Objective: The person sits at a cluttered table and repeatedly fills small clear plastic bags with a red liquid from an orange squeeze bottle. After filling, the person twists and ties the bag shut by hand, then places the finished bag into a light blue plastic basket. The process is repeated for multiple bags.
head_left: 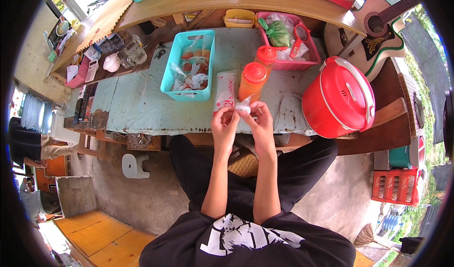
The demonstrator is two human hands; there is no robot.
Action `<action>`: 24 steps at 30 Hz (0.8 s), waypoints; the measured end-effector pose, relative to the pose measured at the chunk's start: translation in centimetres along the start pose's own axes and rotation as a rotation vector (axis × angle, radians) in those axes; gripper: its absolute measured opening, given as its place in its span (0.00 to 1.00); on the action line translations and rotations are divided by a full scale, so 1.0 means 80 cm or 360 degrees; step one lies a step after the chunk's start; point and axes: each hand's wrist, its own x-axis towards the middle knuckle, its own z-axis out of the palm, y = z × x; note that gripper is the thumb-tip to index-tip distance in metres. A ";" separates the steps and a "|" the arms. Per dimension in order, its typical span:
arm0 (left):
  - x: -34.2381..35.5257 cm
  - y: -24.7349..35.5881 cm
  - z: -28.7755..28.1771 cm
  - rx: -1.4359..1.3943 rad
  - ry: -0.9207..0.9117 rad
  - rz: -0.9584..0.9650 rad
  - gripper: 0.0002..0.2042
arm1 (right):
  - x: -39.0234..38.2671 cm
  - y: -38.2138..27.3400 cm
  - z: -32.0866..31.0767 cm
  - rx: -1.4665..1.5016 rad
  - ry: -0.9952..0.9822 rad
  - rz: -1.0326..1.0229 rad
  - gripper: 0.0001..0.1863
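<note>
My left hand (pixel 226 121) and my right hand (pixel 257 121) hold a small, whitish plastic bag (pixel 243 105) between their closed fingertips, above the near edge of the pale blue tabletop. Just beyond them stand two orange squeeze bottles (pixel 252 82) with orange-red lids. A white and red box (pixel 225 89) lies left of the bottles, partly hidden behind my left hand. Further left, a turquoise basket (pixel 168 81) holds several small plastic bags with orange-brown contents.
A red lidded container (pixel 331 101) sits at the right. Behind are a pink basket (pixel 312 58) with bags and scissors, a yellow bin (pixel 239 17) and a guitar (pixel 387 45). Glass mugs (pixel 136 54) stand at left. A white stool (pixel 135 165) is on the floor; another person (pixel 26 149) is at far left.
</note>
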 end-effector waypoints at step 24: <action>0.000 -0.007 0.012 0.0582 0.0198 0.0570 0.08 | -0.001 0.003 0.011 -0.1040 0.0320 -0.0615 0.09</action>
